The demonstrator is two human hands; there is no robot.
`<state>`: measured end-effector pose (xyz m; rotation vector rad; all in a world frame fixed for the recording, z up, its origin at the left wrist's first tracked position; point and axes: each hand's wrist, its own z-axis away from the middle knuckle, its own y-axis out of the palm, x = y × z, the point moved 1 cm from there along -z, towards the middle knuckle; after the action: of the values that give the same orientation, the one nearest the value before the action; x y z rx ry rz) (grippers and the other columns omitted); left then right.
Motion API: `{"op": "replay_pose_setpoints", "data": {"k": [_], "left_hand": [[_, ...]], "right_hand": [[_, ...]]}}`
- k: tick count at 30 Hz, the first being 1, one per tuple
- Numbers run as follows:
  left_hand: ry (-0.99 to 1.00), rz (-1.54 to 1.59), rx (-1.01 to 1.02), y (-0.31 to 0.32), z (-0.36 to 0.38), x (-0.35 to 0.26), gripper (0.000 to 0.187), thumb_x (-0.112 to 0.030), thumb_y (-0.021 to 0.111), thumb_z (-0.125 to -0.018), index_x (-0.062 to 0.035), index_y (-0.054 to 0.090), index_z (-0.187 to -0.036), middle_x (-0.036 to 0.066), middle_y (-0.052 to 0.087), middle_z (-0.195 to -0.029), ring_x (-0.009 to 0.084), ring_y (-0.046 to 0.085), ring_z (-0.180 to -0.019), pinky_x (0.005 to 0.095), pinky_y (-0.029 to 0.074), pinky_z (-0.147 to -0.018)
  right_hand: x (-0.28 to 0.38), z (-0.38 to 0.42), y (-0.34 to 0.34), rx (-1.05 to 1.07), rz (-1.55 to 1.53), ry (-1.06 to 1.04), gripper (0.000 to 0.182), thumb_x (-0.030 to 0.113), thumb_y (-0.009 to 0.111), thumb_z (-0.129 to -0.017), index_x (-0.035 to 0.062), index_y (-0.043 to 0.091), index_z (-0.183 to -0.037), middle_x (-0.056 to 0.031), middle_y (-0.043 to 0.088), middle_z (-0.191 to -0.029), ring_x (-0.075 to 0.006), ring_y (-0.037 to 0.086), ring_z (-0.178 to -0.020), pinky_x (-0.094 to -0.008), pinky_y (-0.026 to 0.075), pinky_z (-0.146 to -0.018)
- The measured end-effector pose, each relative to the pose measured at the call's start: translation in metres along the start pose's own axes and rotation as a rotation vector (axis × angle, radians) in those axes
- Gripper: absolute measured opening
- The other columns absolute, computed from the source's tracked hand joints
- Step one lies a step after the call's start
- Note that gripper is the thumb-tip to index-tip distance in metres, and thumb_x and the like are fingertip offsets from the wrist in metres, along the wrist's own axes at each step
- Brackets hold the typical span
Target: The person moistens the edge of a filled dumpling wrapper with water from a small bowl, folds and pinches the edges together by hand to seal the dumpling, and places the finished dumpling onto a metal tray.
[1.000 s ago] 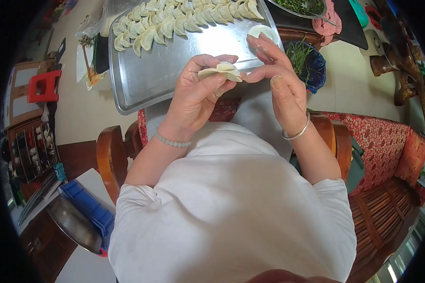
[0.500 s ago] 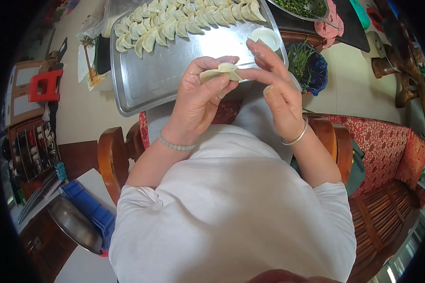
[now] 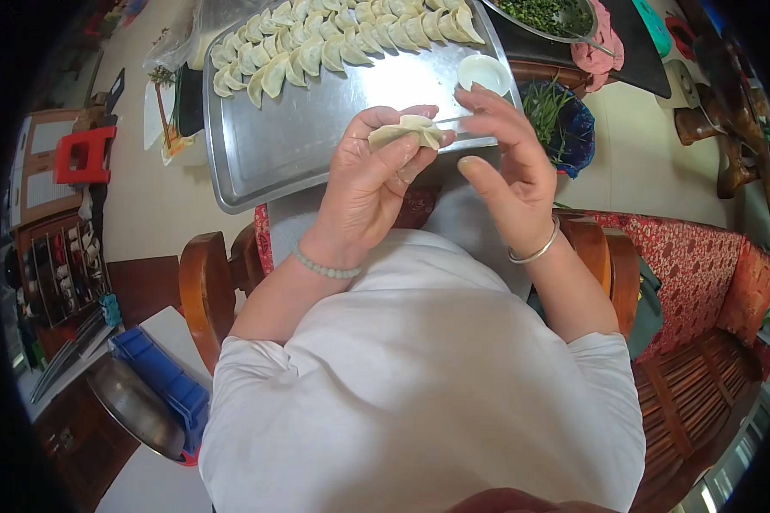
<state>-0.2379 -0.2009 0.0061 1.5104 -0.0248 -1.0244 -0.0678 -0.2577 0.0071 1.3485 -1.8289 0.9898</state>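
My left hand (image 3: 368,175) holds a pale, partly folded dumpling (image 3: 405,132) between thumb and fingers, above the near edge of a metal tray (image 3: 269,162). To its right, my right hand (image 3: 516,171) is raised with its fingers apart and holds nothing; its fingertips are a short way from the dumpling. Several finished dumplings (image 3: 329,51) stand in rows across the far part of the tray. A small white bowl (image 3: 482,74) sits at the tray's right side, just beyond my right fingertips.
A metal bowl of chopped green filling (image 3: 543,15) with a utensil is at the far right, beside a pink cloth (image 3: 599,51). Below it is a blue-lined basket (image 3: 579,137) with green stalks. Wooden chair arms (image 3: 204,282) flank me.
My right hand has drawn back from the dumpling, its thumb and fingers spreading. The dumpling in my left hand has tilted slightly, showing more of its folded face.
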Motion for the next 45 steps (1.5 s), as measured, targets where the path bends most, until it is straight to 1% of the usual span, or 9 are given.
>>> {"op": "replay_pose_setpoints", "data": {"k": [5, 8, 11, 20, 23, 27, 29, 36, 45], "left_hand": [[-0.024, -0.038, 0.031, 0.005, 0.002, 0.004, 0.024, 0.001, 0.057, -0.089, -0.0063, 0.049, -0.111, 0.018, 0.055, -0.123, 0.0308, 0.061, -0.107, 0.0352, 0.053, -0.092], [-0.061, -0.107, 0.051, 0.007, 0.002, 0.007, 0.027, 0.002, 0.056, -0.089, -0.0043, 0.046, -0.113, 0.017, 0.055, -0.12, 0.0292, 0.062, -0.105, 0.035, 0.053, -0.09], [-0.092, -0.195, 0.064, 0.012, 0.002, 0.007, 0.033, 0.002, 0.056, -0.089, -0.0037, 0.043, -0.119, 0.017, 0.056, -0.119, 0.0285, 0.062, -0.104, 0.0348, 0.053, -0.089], [-0.106, -0.196, 0.052, 0.013, 0.003, 0.0, 0.041, 0.0, 0.057, -0.089, -0.0033, 0.039, -0.126, 0.017, 0.057, -0.117, 0.0252, 0.061, -0.104, 0.0358, 0.051, -0.092], [-0.105, -0.175, 0.05, 0.011, 0.003, 0.0, 0.04, -0.001, 0.057, -0.09, -0.0035, 0.04, -0.126, 0.016, 0.057, -0.118, 0.0241, 0.06, -0.106, 0.036, 0.05, -0.093], [-0.098, -0.166, 0.051, 0.01, 0.004, 0.002, 0.039, -0.001, 0.057, -0.09, -0.0033, 0.042, -0.126, 0.015, 0.056, -0.12, 0.0234, 0.058, -0.11, 0.0372, 0.049, -0.097], [-0.101, -0.153, 0.078, 0.012, 0.005, 0.001, 0.04, -0.001, 0.057, -0.09, -0.003, 0.041, -0.126, 0.014, 0.056, -0.12, 0.0231, 0.058, -0.11, 0.0378, 0.047, -0.099], [-0.15, -0.166, 0.2, 0.016, 0.007, 0.0, 0.045, 0.0, 0.055, -0.088, -0.0055, 0.041, -0.131, 0.011, 0.052, -0.127, 0.022, 0.051, -0.122, 0.037, 0.042, -0.104], [-0.145, -0.137, 0.172, 0.019, 0.009, 0.0, 0.046, 0.001, 0.056, -0.087, -0.0004, 0.04, -0.13, 0.012, 0.054, -0.121, 0.0188, 0.054, -0.115, 0.035, 0.042, -0.103]], "right_hand": [[0.003, 0.001, 0.007, -0.079, -0.057, 0.025, 0.07, 0.011, 0.08, -0.07, 0.0067, 0.047, -0.132, -0.0115, 0.056, -0.127, -0.0252, 0.049, -0.121, -0.037, 0.036, -0.104], [0.013, -0.005, 0.007, -0.015, -0.007, 0.012, 0.083, 0.003, 0.079, -0.07, 0.0026, 0.035, -0.14, -0.0172, 0.052, -0.132, -0.0264, 0.049, -0.124, -0.0389, 0.034, -0.107], [0.013, -0.005, 0.006, 0.067, -0.071, 0.1, 0.084, 0.003, 0.079, -0.07, 0.003, 0.035, -0.141, -0.0162, 0.051, -0.134, -0.0238, 0.05, -0.124, -0.0376, 0.036, -0.105], [0.005, 0.001, 0.007, -0.037, -0.11, 0.073, 0.058, 0.003, 0.075, -0.075, 0.0079, 0.053, -0.129, -0.0065, 0.063, -0.115, -0.0194, 0.06, -0.105, -0.0314, 0.046, -0.093], [0.007, 0.003, 0.004, -0.018, -0.023, 0.084, 0.06, -0.005, 0.072, -0.076, -0.0008, 0.048, -0.13, -0.0136, 0.064, -0.117, -0.022, 0.059, -0.112, -0.0353, 0.042, -0.1], [0.005, 0.003, 0.005, -0.017, 0.036, -0.003, 0.056, -0.006, 0.072, -0.075, -0.0011, 0.051, -0.127, -0.0127, 0.066, -0.11, -0.0216, 0.061, -0.109, -0.0348, 0.043, -0.098], [0.006, 0.002, 0.008, -0.122, -0.028, 0.022, 0.048, 0.0, 0.073, -0.075, 0.0069, 0.06, -0.12, -0.0061, 0.069, -0.099, -0.018, 0.063, -0.098, -0.0289, 0.048, -0.088], [0.008, 0.003, 0.006, -0.15, 0.038, 0.015, 0.046, -0.002, 0.073, -0.074, 0.007, 0.062, -0.117, -0.0062, 0.069, -0.099, -0.0165, 0.063, -0.094, -0.0278, 0.049, -0.083], [0.009, 0.001, 0.004, -0.142, 0.071, -0.055, 0.035, -0.004, 0.07, -0.076, 0.0039, 0.062, -0.109, -0.006, 0.071, -0.093, -0.0148, 0.067, -0.087, -0.0265, 0.049, -0.081]]}}
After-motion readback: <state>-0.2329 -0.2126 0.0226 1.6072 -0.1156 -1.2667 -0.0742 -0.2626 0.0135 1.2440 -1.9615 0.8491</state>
